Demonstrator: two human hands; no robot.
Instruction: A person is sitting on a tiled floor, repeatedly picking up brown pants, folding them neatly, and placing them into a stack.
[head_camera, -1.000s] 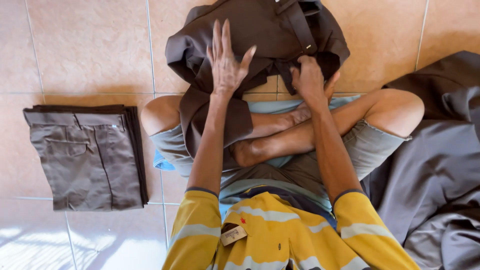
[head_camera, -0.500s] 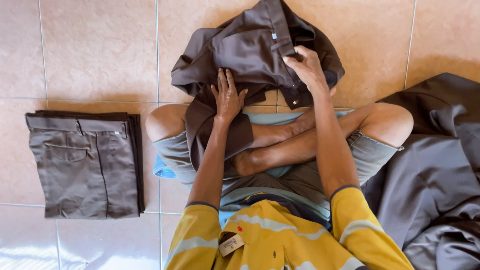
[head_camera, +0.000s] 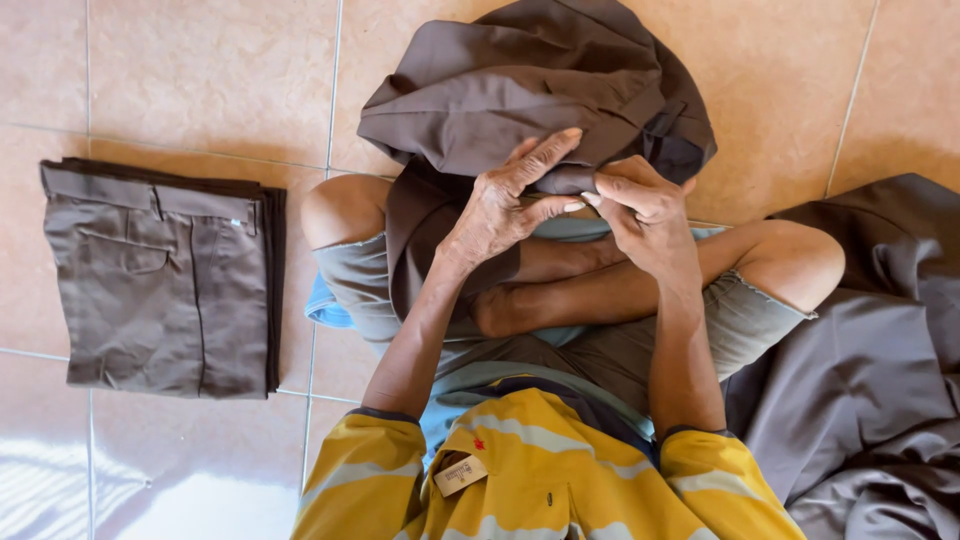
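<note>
Nearest us, a small tan rectangular tag (head_camera: 460, 474) hangs on our yellow striped shirt (head_camera: 545, 480). Above our crossed legs, our left hand (head_camera: 497, 210) rests on the bunched brown trousers (head_camera: 530, 90), fingers spread and half open. Our right hand (head_camera: 647, 215) pinches the cloth's edge, fingers closed on it. Left on the tiled floor (head_camera: 200, 70) lies a folded stack of brown trousers (head_camera: 160, 280); at right, a grey cloth heap (head_camera: 870, 380).

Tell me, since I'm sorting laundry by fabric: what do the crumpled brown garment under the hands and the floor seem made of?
The crumpled brown garment looks like a matte woven cloth, likely cotton or a blend: it drapes in soft folds. The floor looks like glazed ceramic tile: peach squares, grout lines, sheen.
</note>
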